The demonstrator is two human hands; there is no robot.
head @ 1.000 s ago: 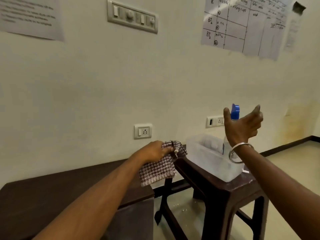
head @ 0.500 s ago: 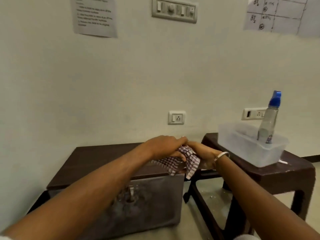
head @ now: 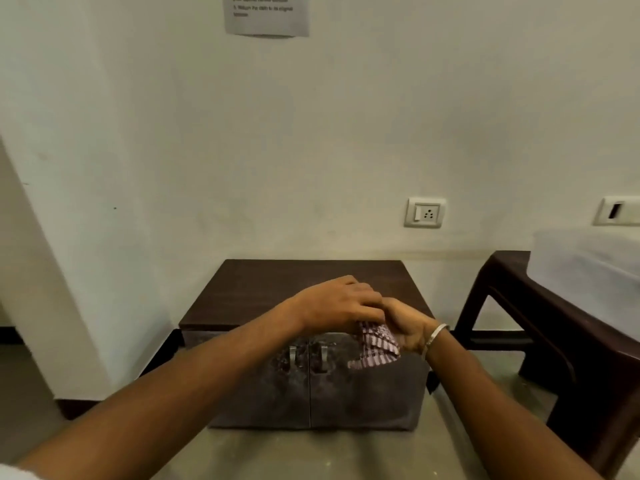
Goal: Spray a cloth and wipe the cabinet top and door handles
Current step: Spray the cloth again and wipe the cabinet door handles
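Observation:
A low dark-brown cabinet [head: 277, 289] stands against the wall at centre, its two doors shut, with a pair of metal door handles [head: 308, 356] at the middle seam. Above its front right edge, my left hand [head: 337, 306] and my right hand [head: 403, 325] are pressed together around a checked cloth [head: 375, 344]. Part of the cloth hangs below the hands in front of the right door. The spray bottle is out of view.
A dark plastic stool [head: 561, 327] stands to the right, carrying a translucent plastic tub [head: 588, 271]. Wall sockets [head: 425, 213] sit above the cabinet. A white wall corner [head: 52, 271] juts out at left. Bare floor lies in front.
The view has swung left, so the cabinet is now centred and the bottle has left the frame. My right hand came from the bottle to join the left on the cloth.

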